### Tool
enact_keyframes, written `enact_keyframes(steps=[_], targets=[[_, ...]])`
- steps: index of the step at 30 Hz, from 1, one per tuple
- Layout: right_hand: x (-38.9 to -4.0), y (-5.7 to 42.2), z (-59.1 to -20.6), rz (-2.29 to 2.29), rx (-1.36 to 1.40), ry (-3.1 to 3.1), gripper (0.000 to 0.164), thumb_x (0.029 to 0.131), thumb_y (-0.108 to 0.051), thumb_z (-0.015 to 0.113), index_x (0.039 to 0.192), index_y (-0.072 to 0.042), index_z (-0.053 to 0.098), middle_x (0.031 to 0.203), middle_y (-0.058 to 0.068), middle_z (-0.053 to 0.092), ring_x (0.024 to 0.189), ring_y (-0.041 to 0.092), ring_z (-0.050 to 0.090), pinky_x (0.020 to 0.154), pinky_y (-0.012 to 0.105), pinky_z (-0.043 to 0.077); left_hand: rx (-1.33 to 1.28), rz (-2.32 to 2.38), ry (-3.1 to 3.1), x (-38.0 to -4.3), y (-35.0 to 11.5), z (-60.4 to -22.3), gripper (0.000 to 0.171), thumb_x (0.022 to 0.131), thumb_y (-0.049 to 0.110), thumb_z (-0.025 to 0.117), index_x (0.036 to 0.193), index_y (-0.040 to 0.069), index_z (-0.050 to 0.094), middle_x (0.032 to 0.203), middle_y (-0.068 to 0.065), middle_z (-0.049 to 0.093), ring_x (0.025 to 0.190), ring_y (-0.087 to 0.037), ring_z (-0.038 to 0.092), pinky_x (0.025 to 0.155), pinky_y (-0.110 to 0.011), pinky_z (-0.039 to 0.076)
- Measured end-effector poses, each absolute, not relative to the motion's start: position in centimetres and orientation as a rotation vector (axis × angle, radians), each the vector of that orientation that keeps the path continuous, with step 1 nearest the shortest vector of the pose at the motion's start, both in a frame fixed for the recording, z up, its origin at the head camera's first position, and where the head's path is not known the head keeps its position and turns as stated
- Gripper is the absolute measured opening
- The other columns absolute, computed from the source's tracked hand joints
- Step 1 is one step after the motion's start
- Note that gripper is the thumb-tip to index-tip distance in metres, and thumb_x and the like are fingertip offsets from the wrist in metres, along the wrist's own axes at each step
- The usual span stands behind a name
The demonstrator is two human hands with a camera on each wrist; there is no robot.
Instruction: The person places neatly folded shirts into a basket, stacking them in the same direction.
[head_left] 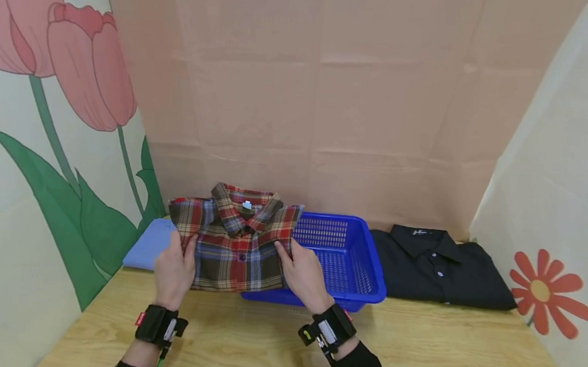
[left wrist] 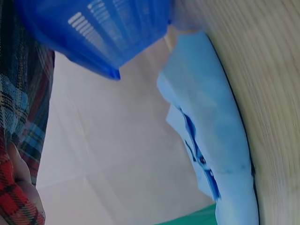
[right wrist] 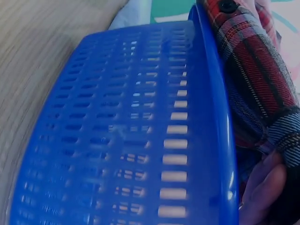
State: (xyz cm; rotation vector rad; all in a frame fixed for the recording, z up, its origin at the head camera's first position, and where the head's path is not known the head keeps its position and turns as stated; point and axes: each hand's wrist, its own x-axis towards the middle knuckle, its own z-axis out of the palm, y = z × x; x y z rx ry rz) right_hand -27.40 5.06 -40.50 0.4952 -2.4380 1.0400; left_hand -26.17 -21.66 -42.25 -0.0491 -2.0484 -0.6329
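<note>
Left hand (head_left: 174,269) and right hand (head_left: 307,274) each gripped a side of the plaid shirt (head_left: 238,262), held above the basket's (head_left: 365,264) left part and jutting past its left end, longer side left-to-right, right hand nearer the basket.

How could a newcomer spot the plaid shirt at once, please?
Find the blue basket on the table. Hiding its left part in the head view is a collared shirt, gripped by left hand and right hand. Unlike the plain black shirt and light-blue shirt, it is multicoloured plaid.
</note>
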Motion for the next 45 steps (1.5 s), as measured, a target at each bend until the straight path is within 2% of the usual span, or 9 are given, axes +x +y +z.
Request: enact_keyframes(steps=[10,16,25,32,34,37,41,45], targets=[[-27.0,7.7,-41.1,1.112,0.416,-2.436,0.041,0.102,-0.043,0.048,0.073,-0.014,0.046,0.053,-0.003,0.032,0.039,0.009,0.029,0.043,0.022,0.021,-0.100,-0.715,-2.073,-26.4,-19.2,-41.9,0.023,0.099,0.022,0.060,0.092,0.003,0.048,0.057,-0.006,0.044,0.044,-0.018,0.042,0.042,-0.029,0.028],[-27.3,8.9,-41.1,1.103,0.383,-2.458,0.040,0.102,-0.044,0.048,0.075,-0.015,0.047,0.054,-0.003,0.033,0.040,0.009,0.030,0.042,0.023,0.022,-0.130,-0.756,-2.084,-27.1,-18.2,-41.8,0.022,0.099,0.022,0.059,0.094,0.003,0.049,0.059,-0.006,0.046,0.045,-0.017,0.043,0.042,-0.029,0.031],[-27.9,10.7,-40.8,1.098,0.349,-2.463,0.040,0.101,-0.041,0.050,0.074,-0.014,0.046,0.057,-0.002,0.037,0.044,0.012,0.035,0.046,0.025,0.027,-0.139,-0.964,-2.181,-28.5,-16.6,-41.1,0.029,0.103,0.033,0.051,0.095,0.005,0.052,0.059,-0.008,0.048,0.044,-0.015,0.040,0.043,-0.029,0.031],[-28.4,12.2,-40.9,1.090,0.311,-2.495,0.035,0.102,-0.043,0.048,0.092,-0.013,0.060,0.059,0.001,0.042,0.046,0.014,0.039,0.046,0.027,0.030,-0.148,-0.997,-2.297,-29.2,-15.1,-40.5,0.028,0.102,0.034,0.052,0.099,0.006,0.053,0.065,-0.006,0.051,0.049,-0.016,0.043,0.044,-0.028,0.032],[-28.6,12.6,-40.9,1.078,0.287,-2.492,0.034,0.102,-0.043,0.048,0.093,-0.013,0.061,0.059,0.001,0.041,0.046,0.015,0.038,0.046,0.027,0.029,-0.158,-0.992,-2.321,-29.4,-14.6,-40.3,0.029,0.102,0.035,0.053,0.100,0.006,0.054,0.064,-0.006,0.051,0.048,-0.017,0.044,0.045,-0.029,0.032],[-28.9,13.2,-40.8,1.070,0.255,-2.498,0.036,0.102,-0.044,0.048,0.091,-0.012,0.060,0.060,0.001,0.039,0.047,0.016,0.037,0.047,0.028,0.028,-0.166,-0.996,-2.347,-29.7,-14.1,-40.2,0.027,0.101,0.032,0.055,0.102,0.005,0.057,0.064,-0.008,0.052,0.049,-0.019,0.045,0.045,-0.030,0.032],[-29.3,14.0,-41.0,1.050,0.231,-2.501,0.038,0.102,-0.044,0.047,0.088,-0.010,0.058,0.061,0.002,0.037,0.049,0.018,0.038,0.048,0.029,0.029,-0.159,-1.074,-2.401,-30.0,-13.7,-40.1,0.027,0.093,0.023,0.058,0.113,0.006,0.059,0.075,-0.010,0.062,0.056,-0.019,0.049,0.049,-0.030,0.035],[-29.6,14.7,-41.2,0.999,0.200,-2.490,0.035,0.102,-0.043,0.049,0.097,-0.012,0.063,0.064,0.006,0.048,0.058,0.023,0.054,0.054,0.035,0.037,-0.197,-1.147,-2.489,-30.4,-13.3,-40.2,0.035,0.089,0.020,0.058,0.122,0.006,0.056,0.074,-0.009,0.059,0.054,-0.018,0.046,0.049,-0.030,0.034]])
